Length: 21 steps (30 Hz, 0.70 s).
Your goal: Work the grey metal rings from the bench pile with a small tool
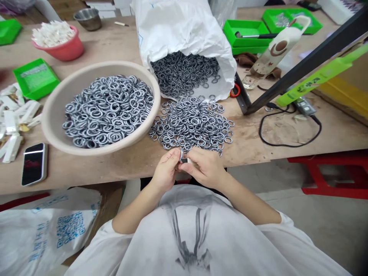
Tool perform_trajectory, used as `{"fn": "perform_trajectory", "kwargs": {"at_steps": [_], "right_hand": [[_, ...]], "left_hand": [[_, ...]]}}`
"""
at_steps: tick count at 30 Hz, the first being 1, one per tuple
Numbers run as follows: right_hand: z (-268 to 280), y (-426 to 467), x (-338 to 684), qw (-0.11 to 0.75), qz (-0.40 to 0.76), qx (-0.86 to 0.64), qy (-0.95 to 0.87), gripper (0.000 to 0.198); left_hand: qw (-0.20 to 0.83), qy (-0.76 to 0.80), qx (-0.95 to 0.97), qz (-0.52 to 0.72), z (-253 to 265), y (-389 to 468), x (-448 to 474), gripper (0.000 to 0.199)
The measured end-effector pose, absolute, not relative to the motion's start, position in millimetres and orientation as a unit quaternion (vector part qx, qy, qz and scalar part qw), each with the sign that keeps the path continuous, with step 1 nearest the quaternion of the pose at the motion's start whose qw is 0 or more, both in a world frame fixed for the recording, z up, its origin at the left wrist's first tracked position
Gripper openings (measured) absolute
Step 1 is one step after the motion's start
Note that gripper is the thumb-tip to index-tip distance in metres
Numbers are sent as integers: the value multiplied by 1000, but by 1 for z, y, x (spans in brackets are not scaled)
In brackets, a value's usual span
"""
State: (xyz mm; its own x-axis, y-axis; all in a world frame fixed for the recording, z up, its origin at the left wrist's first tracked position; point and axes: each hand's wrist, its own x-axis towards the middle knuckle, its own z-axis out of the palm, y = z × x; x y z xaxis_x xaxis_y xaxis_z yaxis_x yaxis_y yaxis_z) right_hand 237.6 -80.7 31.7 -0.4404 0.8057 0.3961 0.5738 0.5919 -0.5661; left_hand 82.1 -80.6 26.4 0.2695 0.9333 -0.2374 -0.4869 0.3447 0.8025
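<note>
At the table's front edge, my left hand (166, 169) pinches a grey ring (181, 155) between thumb and fingers. My right hand (207, 167) is closed against it, gripping a small dark-and-white piece (185, 160) whose kind I cannot make out. Just beyond both hands lies a loose pile of grey rings (198, 124). A white sack (184, 27) lies on its side behind the pile, with more rings inside its open mouth. To the left, a wide beige basin (48, 128) holds a heap of similar rings.
A phone (33, 164) lies at the left near white plastic pieces (10, 122) and a green tray (37, 78). Behind them stands a red bowl (69, 50). On the right are a dark metal bar (287, 73), a black cable (260, 130) and a bottle (273, 53).
</note>
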Motion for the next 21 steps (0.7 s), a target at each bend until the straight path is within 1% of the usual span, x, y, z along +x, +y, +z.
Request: {"fn": "perform_trajectory", "kwargs": {"at_steps": [5, 11, 13, 15, 17, 19, 21], "right_hand": [[32, -79, 237, 322, 164, -418, -833, 55], [31, -80, 232, 301, 255, -426, -814, 56], [26, -74, 232, 306, 268, -441, -800, 55], [20, -63, 237, 326, 250, -487, -771, 55], [14, -48, 246, 349, 209, -569, -715, 55], [11, -36, 255, 322, 156, -622, -696, 51], [10, -30, 257, 265, 114, -628, -723, 39]], "left_hand": [[736, 359, 317, 479, 26, -83, 84, 54], [738, 364, 333, 460, 21, -78, 79, 56], [743, 358, 340, 453, 18, -79, 76, 55], [747, 348, 367, 431, 14, -81, 73, 52], [750, 342, 396, 405, 9, -84, 67, 51], [743, 349, 400, 407, 5, -84, 60, 49], [724, 369, 387, 437, 4, -81, 52, 44]]}}
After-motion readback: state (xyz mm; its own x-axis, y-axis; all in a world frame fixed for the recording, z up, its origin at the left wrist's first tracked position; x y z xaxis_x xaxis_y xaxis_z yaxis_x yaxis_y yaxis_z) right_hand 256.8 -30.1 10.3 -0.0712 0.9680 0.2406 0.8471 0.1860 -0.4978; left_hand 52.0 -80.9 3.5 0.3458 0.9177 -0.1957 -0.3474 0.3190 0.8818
